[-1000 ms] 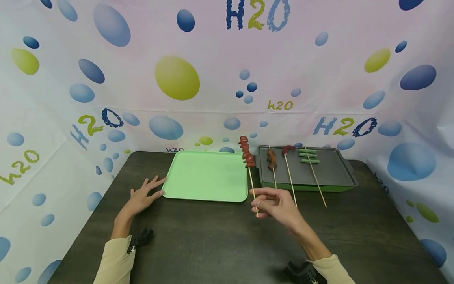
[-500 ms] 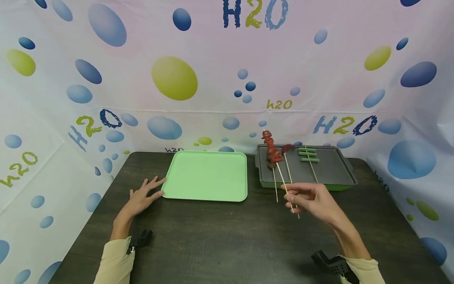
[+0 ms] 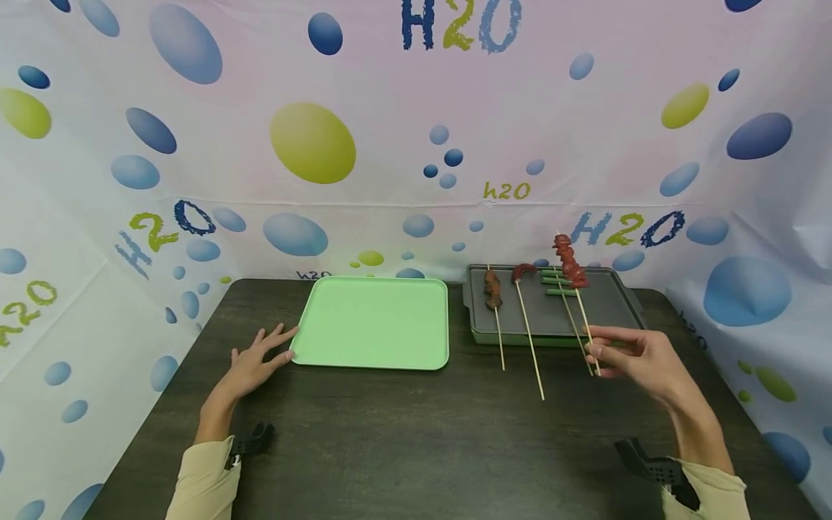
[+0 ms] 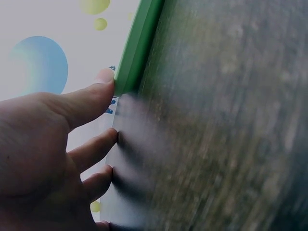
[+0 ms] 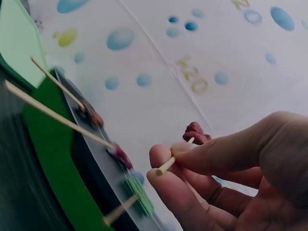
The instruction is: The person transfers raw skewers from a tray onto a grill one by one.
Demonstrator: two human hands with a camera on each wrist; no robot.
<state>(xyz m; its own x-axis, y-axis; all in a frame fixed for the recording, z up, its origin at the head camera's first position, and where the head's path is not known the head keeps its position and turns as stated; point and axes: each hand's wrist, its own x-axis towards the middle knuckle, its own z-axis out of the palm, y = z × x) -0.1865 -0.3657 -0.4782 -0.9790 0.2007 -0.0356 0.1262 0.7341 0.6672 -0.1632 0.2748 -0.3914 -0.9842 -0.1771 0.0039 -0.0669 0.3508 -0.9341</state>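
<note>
My right hand (image 3: 640,361) pinches the lower stick of a skewer with red meat pieces (image 3: 570,261), held up tilted over the right part of the grey grill plate (image 3: 611,303). In the right wrist view, thumb and fingertips grip the skewer's stick (image 5: 166,166) near its end. On the plate lie a brown meat skewer (image 3: 493,290), a skewer with a curled dark-red piece (image 3: 523,271) and a skewer with green pieces (image 3: 557,292), partly behind the held one. My left hand (image 3: 253,368) is spread on the table, thumb and fingertip at the left edge of the light green tray (image 3: 370,325).
The grill plate sits on a green base (image 3: 520,340) at the table's back right. Skewer sticks project over its front edge. A patterned curtain (image 3: 390,144) rises behind the dark table (image 3: 390,440) and along both sides.
My right hand has carried the red meat skewer rightward, from beside the tray across the grill plate to its right part. My left hand has stayed at the tray's edge.
</note>
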